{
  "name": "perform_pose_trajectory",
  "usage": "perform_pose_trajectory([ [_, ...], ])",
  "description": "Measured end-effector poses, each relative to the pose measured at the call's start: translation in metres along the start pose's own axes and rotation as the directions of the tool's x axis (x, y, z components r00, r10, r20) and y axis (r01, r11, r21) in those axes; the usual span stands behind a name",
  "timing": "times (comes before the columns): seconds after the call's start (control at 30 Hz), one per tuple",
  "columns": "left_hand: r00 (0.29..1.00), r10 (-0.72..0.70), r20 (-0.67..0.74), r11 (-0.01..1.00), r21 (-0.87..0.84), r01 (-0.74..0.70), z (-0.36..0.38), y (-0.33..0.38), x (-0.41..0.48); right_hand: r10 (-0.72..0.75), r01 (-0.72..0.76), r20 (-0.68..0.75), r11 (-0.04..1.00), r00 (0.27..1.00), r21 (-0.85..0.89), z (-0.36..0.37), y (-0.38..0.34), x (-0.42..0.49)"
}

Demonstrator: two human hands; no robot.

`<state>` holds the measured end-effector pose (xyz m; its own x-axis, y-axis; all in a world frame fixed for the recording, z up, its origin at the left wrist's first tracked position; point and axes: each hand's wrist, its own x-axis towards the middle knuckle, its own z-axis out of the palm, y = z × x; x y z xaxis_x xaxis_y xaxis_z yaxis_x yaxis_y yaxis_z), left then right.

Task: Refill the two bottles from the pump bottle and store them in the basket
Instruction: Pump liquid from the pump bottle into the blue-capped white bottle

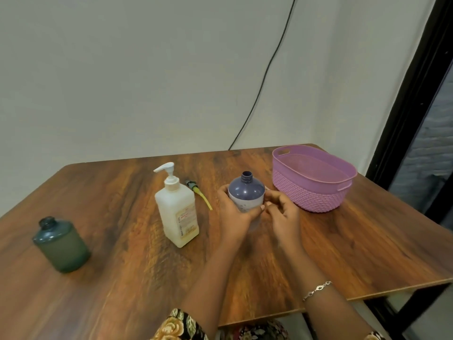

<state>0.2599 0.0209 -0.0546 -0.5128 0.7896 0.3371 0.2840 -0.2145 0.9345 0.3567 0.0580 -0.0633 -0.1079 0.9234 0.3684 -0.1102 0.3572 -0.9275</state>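
Just right of the frame's centre, the uncapped purple bottle point(246, 190) is held upright over the wooden surface point(122, 278). Its left side is gripped by the curled fingers of the left hand point(232, 217), and its right side is grasped by the right hand point(282, 214), on whose wrist a bracelet point(316, 289) is worn. Left of the hands, a loose pump head point(198, 193) with a yellow tube is laid beside the white pump bottle point(176, 209); the pink basket point(313, 195) is set just to the upper right, and the green bottle point(61, 246) is stood well apart at the lower left.
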Motion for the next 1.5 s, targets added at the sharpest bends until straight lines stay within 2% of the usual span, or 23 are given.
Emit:
perform_pose_trajectory([
  [0.4,0.979,0.030,-0.202,0.999,-0.011,-0.033,-0.102,0.004,-0.043,0.030,-0.037,0.127,0.998,0.991,0.054,0.082,-0.036,-0.004],
  [0.53,0.967,0.037,-0.251,0.999,0.043,-0.027,-0.140,0.001,-0.048,0.016,-0.028,0.152,0.997,0.988,0.077,0.118,-0.058,0.007],
  [0.77,0.962,0.002,-0.274,0.990,0.137,0.037,-0.185,-0.004,-0.040,-0.042,0.046,0.246,0.999,0.968,-0.013,0.154,-0.091,0.024],
  [0.87,0.964,-0.041,-0.264,0.984,0.154,0.084,-0.190,0.000,-0.037,-0.064,0.123,0.333,0.980,0.941,-0.159,0.157,-0.099,0.031],
  [0.97,0.965,-0.060,-0.256,0.979,0.173,0.107,-0.191,0.000,-0.033,-0.065,0.223,0.420,0.913,0.905,-0.340,0.162,-0.103,0.038],
  [1.07,0.965,-0.079,-0.250,0.971,0.199,0.131,-0.189,0.000,-0.031,-0.057,0.284,0.476,0.862,0.877,-0.420,0.166,-0.105,0.041],
  [1.2,0.965,-0.088,-0.247,0.972,0.191,0.138,-0.188,0.004,-0.028,-0.070,0.358,0.525,0.807,0.848,-0.470,0.170,-0.107,0.043],
  [1.33,0.963,-0.099,-0.249,0.960,0.230,0.158,-0.191,0.005,-0.020,-0.046,0.365,0.534,0.779,0.844,-0.510,0.174,-0.108,0.048],
  [1.5,0.966,-0.095,-0.240,0.955,0.253,0.157,-0.191,0.005,-0.011,-0.048,0.362,0.543,0.792,0.839,-0.491,0.172,-0.103,0.051],
])
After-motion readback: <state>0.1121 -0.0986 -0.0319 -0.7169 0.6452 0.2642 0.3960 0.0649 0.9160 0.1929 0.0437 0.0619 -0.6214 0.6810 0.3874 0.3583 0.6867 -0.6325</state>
